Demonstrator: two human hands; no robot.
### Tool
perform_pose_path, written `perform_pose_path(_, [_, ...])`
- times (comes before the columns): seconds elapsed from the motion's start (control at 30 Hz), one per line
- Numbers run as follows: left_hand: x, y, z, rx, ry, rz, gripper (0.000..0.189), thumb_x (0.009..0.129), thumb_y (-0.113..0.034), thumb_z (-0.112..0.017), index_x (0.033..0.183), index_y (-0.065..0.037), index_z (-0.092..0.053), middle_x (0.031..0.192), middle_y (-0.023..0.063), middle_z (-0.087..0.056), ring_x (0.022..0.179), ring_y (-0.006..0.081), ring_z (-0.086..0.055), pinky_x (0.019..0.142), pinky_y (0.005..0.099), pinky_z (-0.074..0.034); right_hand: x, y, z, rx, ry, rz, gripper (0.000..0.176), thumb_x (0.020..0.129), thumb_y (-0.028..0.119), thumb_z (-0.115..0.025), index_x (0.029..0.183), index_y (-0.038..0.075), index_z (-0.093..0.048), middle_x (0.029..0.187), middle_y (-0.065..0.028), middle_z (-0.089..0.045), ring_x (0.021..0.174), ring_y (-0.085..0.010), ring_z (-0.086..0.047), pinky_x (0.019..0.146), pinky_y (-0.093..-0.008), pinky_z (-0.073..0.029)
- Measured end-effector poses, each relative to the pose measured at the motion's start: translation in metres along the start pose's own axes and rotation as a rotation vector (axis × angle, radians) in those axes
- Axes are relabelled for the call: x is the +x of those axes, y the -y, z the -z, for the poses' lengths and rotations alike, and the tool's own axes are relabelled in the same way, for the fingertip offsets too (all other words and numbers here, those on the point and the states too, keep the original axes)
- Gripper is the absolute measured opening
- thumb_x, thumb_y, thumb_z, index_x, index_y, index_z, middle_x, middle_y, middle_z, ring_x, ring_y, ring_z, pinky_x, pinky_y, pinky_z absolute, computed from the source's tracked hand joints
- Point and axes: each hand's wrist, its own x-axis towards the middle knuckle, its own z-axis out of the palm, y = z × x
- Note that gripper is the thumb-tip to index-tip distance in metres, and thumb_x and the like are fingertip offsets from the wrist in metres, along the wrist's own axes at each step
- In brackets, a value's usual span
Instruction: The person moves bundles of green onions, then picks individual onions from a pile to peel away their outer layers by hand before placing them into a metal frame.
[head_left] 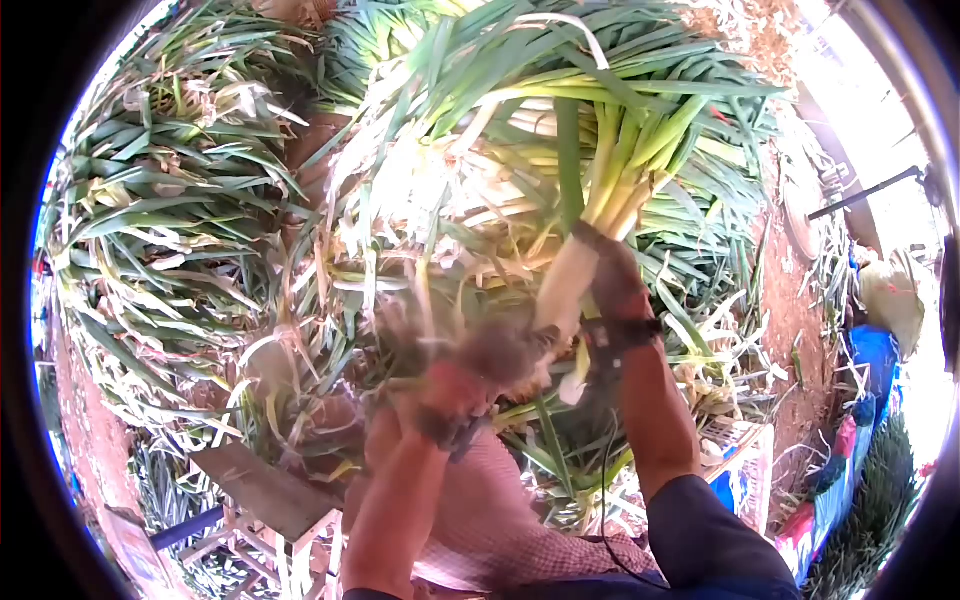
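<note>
Leek bundle (pixel 568 285), centre, leaves far: right hand (pixel 615 282), grip closed round pale stalks; left hand (pixel 492 352), blurred at the near end, grip indeterminable; step, seemingly near-end handling; next move probably calls for steady right-hand support.

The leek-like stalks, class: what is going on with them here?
A person's right hand holds a bunch of leek-like stalks around its pale lower part, the green leaves fanning away. The left hand, blurred, is near the lower end; whether it touches is unclear. A large leafy heap lies to the left.
</note>
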Motion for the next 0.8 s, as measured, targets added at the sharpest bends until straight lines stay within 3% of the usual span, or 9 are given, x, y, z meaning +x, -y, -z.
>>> perform_pose_path(0.13, [-0.028, -0.017, -0.015, -0.396, 0.141, -0.078, 0.033, 0.100, -0.017, -0.066, 0.130, -0.004, -0.063, 0.121, 0.0120, -0.071, 0.096, 0.0163, -0.071, 0.080, 0.0302, -0.062, -0.064, -0.002, 0.082, -0.237, 0.193, 0.188, 0.038, 0.092, 0.026, -0.074, 0.116, -0.002, -0.069, 0.097, -0.0083, -0.072, 0.084, -0.0157, -0.068, 0.075, -0.0302, -0.055])
perform_pose_path(0.23, [-0.039, -0.052, -0.048, -0.777, -0.021, 0.137, 0.028, 0.101, -0.015, -0.064, 0.126, -0.003, -0.065, 0.124, 0.0105, -0.069, 0.091, 0.0186, -0.072, 0.080, 0.0320, -0.062, -0.161, 0.042, 0.081, -0.288, 0.212, -0.058, 0.035, 0.096, 0.029, -0.069, 0.115, -0.001, -0.069, 0.096, -0.0076, -0.072, 0.086, -0.0156, -0.069, 0.078, -0.0306, -0.055])
perform_pose_path(0.27, [0.002, 0.016, -0.092, -0.444, -0.061, -0.340, 0.022, 0.101, -0.015, -0.064, 0.119, -0.003, -0.068, 0.112, 0.0083, -0.073, 0.087, 0.0201, -0.072, 0.076, 0.0331, -0.061, -0.182, 0.051, 0.086, -0.301, 0.215, -0.142, 0.035, 0.097, 0.030, -0.067, 0.115, 0.000, -0.069, 0.095, -0.0074, -0.072, 0.087, -0.0155, -0.069, 0.079, -0.0308, -0.056])
perform_pose_path(0.37, [-0.036, -0.032, -0.141, -0.551, -0.159, 0.028, 0.017, 0.097, -0.015, -0.064, 0.107, -0.004, -0.074, 0.095, 0.0104, -0.074, 0.071, 0.0192, -0.065, 0.066, 0.0334, -0.055, -0.219, 0.052, 0.111, -0.449, 0.074, -0.396, 0.036, 0.097, 0.032, -0.069, 0.112, -0.001, -0.070, 0.093, -0.0068, -0.072, 0.084, -0.0166, -0.068, 0.077, -0.0301, -0.055])
perform_pose_path(0.43, [-0.042, -0.018, -0.168, -0.335, -0.221, -0.117, 0.015, 0.093, -0.015, -0.067, 0.104, -0.008, -0.076, 0.084, 0.0118, -0.073, 0.071, 0.0214, -0.068, 0.066, 0.0335, -0.054, -0.231, 0.049, 0.118, -0.311, 0.050, -0.417, 0.038, 0.094, 0.033, -0.072, 0.111, -0.001, -0.070, 0.091, -0.0068, -0.072, 0.080, -0.0167, -0.068, 0.074, -0.0303, -0.054])
perform_pose_path(0.5, [-0.056, -0.011, -0.181, 1.018, -0.381, -0.482, 0.014, 0.095, -0.013, -0.063, 0.095, -0.010, -0.076, 0.084, 0.0048, -0.074, 0.081, 0.0170, -0.072, 0.073, 0.0338, -0.056, -0.240, 0.060, 0.115, -0.151, 0.151, -0.437, 0.027, 0.095, 0.025, -0.069, 0.103, 0.000, -0.067, 0.084, -0.0067, -0.068, 0.069, -0.0163, -0.064, 0.063, -0.0305, -0.051])
perform_pose_path(0.63, [-0.083, 0.005, -0.193, 1.051, -0.382, -0.342, 0.013, 0.091, -0.012, -0.065, 0.097, -0.007, -0.076, 0.085, 0.0053, -0.075, 0.080, 0.0177, -0.072, 0.075, 0.0344, -0.056, -0.243, 0.071, 0.132, -0.379, 0.147, -0.378, 0.030, 0.092, 0.023, -0.073, 0.109, -0.002, -0.070, 0.089, -0.0087, -0.071, 0.074, -0.0178, -0.067, 0.069, -0.0322, -0.053])
perform_pose_path(0.7, [-0.099, 0.013, -0.195, 0.524, -0.393, -0.336, 0.015, 0.089, -0.013, -0.067, 0.098, -0.005, -0.075, 0.085, 0.0065, -0.075, 0.076, 0.0194, -0.072, 0.071, 0.0331, -0.057, -0.239, 0.057, 0.149, -0.214, 0.175, -0.361, 0.029, 0.092, 0.021, -0.072, 0.109, -0.002, -0.070, 0.090, -0.0086, -0.071, 0.075, -0.0179, -0.066, 0.069, -0.0322, -0.053])
perform_pose_path(0.8, [-0.124, 0.015, -0.197, 0.844, -0.384, -0.258, 0.016, 0.089, -0.014, -0.069, 0.101, -0.005, -0.074, 0.083, 0.0086, -0.075, 0.072, 0.0191, -0.072, 0.063, 0.0310, -0.057, -0.247, 0.066, 0.148, -0.174, 0.165, -0.381, 0.027, 0.092, 0.019, -0.073, 0.107, -0.003, -0.071, 0.089, -0.0093, -0.071, 0.074, -0.0183, -0.066, 0.068, -0.0330, -0.053])
